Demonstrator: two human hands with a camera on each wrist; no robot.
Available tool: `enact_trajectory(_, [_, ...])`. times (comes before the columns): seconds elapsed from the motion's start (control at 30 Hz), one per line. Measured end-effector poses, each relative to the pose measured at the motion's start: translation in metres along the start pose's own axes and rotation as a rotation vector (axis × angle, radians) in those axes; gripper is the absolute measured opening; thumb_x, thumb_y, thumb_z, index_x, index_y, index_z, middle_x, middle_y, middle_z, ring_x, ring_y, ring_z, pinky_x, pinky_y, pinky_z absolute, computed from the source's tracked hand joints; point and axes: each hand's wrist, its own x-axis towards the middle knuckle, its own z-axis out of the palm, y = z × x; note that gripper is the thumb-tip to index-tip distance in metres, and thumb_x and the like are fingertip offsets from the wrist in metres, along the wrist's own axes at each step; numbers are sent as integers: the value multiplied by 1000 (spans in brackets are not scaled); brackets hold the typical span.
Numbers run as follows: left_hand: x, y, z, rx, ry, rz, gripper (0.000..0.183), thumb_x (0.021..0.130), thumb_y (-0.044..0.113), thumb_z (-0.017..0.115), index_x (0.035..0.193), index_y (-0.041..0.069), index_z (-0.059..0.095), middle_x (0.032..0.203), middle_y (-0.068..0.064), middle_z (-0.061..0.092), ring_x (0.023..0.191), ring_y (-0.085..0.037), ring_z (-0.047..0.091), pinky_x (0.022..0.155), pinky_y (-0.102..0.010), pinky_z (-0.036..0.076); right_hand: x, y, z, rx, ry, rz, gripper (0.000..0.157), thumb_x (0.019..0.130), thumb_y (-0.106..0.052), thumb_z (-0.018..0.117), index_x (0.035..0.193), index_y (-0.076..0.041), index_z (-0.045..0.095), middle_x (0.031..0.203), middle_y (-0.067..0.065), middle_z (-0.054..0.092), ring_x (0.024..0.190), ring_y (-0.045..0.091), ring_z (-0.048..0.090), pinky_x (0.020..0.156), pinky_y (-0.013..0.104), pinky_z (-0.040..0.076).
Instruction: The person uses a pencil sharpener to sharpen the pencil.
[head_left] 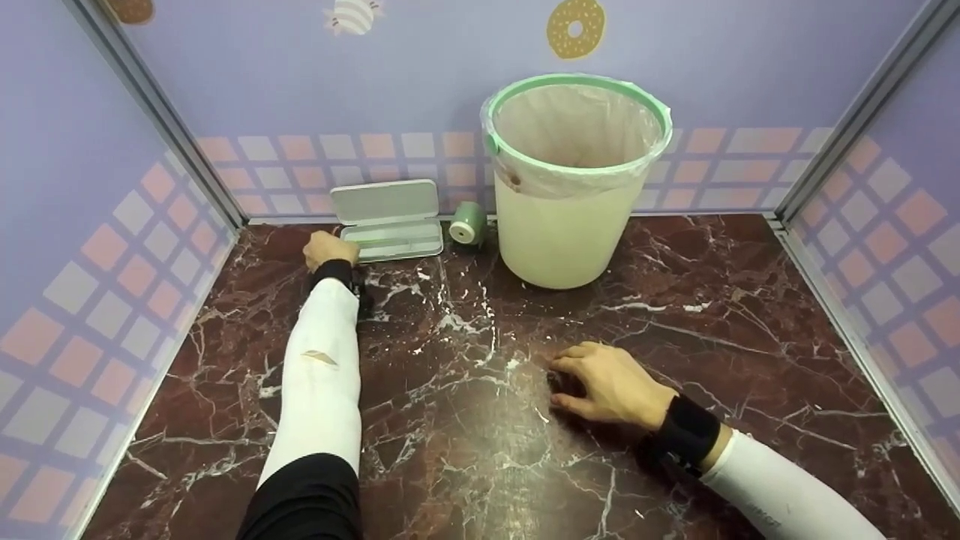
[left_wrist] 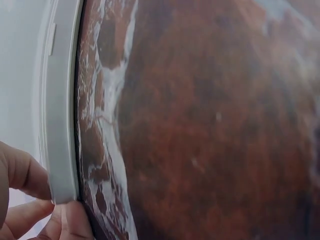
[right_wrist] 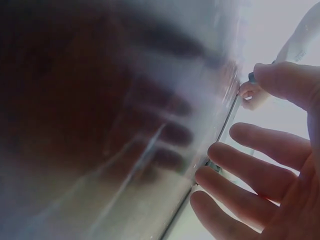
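Observation:
An open pale pencil case (head_left: 394, 240) lies near the back wall with its hinged lid (head_left: 386, 201) raised. A thin green stick-like item rests inside it. My left hand (head_left: 328, 251) is at its left end. In the left wrist view, thumb (left_wrist: 30, 175) and fingertips (left_wrist: 75, 220) pinch the case's end (left_wrist: 62, 125). My right hand (head_left: 611, 384) is low over the marbled table, holding nothing, its fingers relaxed and slightly bent. The right wrist view shows those fingers (right_wrist: 245, 165) spread apart, mirrored dimly in the glossy tabletop.
Right of the case lies a small green cylinder (head_left: 468, 223) with a holed, pale end. A cream bin (head_left: 566, 232) with a green rim and plastic liner stands beside it. White crumbs (head_left: 454, 319) are scattered mid-table (head_left: 450, 442). Patterned walls (head_left: 300, 82) enclose the back and sides.

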Motion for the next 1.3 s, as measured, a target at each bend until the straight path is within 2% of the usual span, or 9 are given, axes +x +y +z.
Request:
enact_trajectory(0.23, [-3,-3,-4,40,-7,33,59,87,30,74,138,0,75,140,-25,77,132,-45,74,106,-56,64,-2,0,-1,-3,4,-30,43,95,-45,85,124,-12,82,118,5,83,106,27,79,89,47,68])
enact_trajectory(0.6, [-2,-16,-10,104,-26,51,57,86,27,74,135,-2,76,139,-28,77,130,-47,75,104,-57,65,2,-1,0,-5,32,-119,27,96,-38,84,112,-17,85,103,0,82,90,21,79,81,42,67])
enact_trajectory(0.73, [-12,-14,-12,116,-33,78,59,86,26,75,137,-4,74,142,-32,74,132,-50,73,107,-58,63,3,-1,-1,7,39,-132,20,95,-36,85,105,-19,85,95,-2,80,80,17,76,73,40,66])
enact_trajectory(0.93, [-53,3,-35,142,-64,109,58,88,24,74,137,-8,72,143,-35,72,134,-53,71,113,-61,60,10,0,-2,30,74,-135,18,93,-31,88,99,-15,82,86,-2,76,67,13,68,67,37,64])
enact_trajectory(1.0, [-53,0,-35,151,-63,126,58,87,25,75,136,-7,72,143,-36,72,134,-53,71,113,-61,60,14,1,-3,45,83,-137,19,92,-29,88,102,-14,83,87,0,77,68,13,69,67,37,64])
enact_trajectory(1.17, [-39,-16,-26,197,-49,213,59,83,25,76,134,-4,73,140,-36,73,131,-54,71,110,-63,60,22,0,-5,77,94,-152,21,92,-27,88,107,-13,84,91,2,80,70,13,72,68,37,65])
enact_trajectory(1.3, [-58,-14,-34,209,-30,280,58,80,22,73,132,-2,76,135,-35,75,131,-55,71,111,-64,58,26,0,-4,81,74,-150,21,92,-27,87,107,-13,84,91,0,80,69,11,71,66,36,65])
